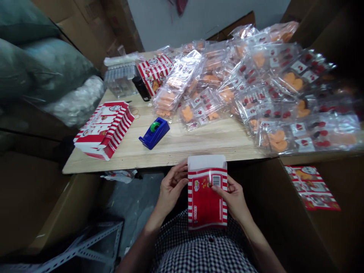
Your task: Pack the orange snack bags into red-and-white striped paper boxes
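Note:
A red-and-white striped box with a barcode and a white top flap is upright in front of my body, just below the table's front edge. My right hand grips its right side, the thumb lying across the printed face. At the box's upper left edge is my left hand, its fingers curled and its thumb tip against the side. A blue tape dispenser with a green core stands on the table beyond. A stack of flat striped boxes lies at the table's left.
Many clear packets with orange and red pieces cover the table's right and back. A clear plastic container and a black bottle stand at back left. A carton with a printed sheet is at right.

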Available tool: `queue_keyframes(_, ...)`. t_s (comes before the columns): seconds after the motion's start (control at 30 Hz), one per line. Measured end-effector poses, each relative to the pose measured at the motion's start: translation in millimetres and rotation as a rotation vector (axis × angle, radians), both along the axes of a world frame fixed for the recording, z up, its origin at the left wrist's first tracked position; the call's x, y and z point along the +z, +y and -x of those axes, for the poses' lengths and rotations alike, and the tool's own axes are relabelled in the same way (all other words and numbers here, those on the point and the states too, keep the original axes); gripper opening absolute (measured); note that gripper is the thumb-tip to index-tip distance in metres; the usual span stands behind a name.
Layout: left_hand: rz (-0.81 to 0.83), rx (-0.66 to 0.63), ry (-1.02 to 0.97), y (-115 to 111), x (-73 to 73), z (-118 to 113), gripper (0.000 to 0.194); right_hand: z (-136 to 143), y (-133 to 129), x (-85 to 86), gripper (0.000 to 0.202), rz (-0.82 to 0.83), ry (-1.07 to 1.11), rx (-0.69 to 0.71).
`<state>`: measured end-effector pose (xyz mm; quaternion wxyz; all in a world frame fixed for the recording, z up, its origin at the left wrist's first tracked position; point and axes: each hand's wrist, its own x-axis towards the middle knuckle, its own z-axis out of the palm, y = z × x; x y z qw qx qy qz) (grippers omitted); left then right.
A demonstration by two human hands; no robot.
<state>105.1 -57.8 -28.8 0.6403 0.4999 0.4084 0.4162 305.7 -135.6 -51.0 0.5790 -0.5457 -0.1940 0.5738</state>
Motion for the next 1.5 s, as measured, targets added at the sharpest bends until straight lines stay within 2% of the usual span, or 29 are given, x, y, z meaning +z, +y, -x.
queue_keyframes(0.2, -0.104, 0.010, 0.140, 12, 11.2, 1, 0.030, 9, -3, 1.2, 0.044, 0.005, -0.015, 0.034)
queue_keyframes(0.3, -0.146, -0.062, 0.225, 16, 9.8, 2, 0.020, 8, -6, -4.2, 0.038, -0.004, -0.023, 0.113)
queue_keyframes(0.37, -0.152, -0.086, 0.268, 18, 7.0, 3, 0.020, 4, -6, -3.3, 0.048, -0.071, -0.055, 0.136)
queue_keyframes(0.47, -0.144, -0.072, 0.282, 23, 5.6, 4, 0.021, -6, -4, 8.2, 0.065, -0.249, -0.104, 0.064)
queue_keyframes(0.63, -0.146, -0.105, 0.267, 35, 18.2, 7, 0.020, -21, 9, 31.5, 0.035, -0.361, -0.240, 0.069)
queue_keyframes(0.77, -0.185, -0.177, 0.235, 42, 24.7, 10, 0.021, -21, 17, 35.1, 0.042, -0.382, -0.273, 0.038)
queue_keyframes(1.03, -0.185, -0.167, 0.212, 34, 11.4, 13, 0.020, -5, 16, 21.2, 0.030, -0.340, -0.219, 0.032)
queue_keyframes(1.27, -0.162, -0.051, 0.128, 32, 19.9, 8, 0.015, -17, 34, 34.7, 0.015, -0.355, -0.342, 0.103)
queue_keyframes(1.4, -0.131, -0.110, 0.235, 18, 5.8, 16, 0.019, -23, 29, 22.9, 0.013, -0.262, -0.332, 0.204)
queue_keyframes(1.5, -0.092, -0.080, 0.243, 12, -9.0, 16, 0.024, -18, 29, 5.9, 0.012, -0.200, -0.255, 0.164)
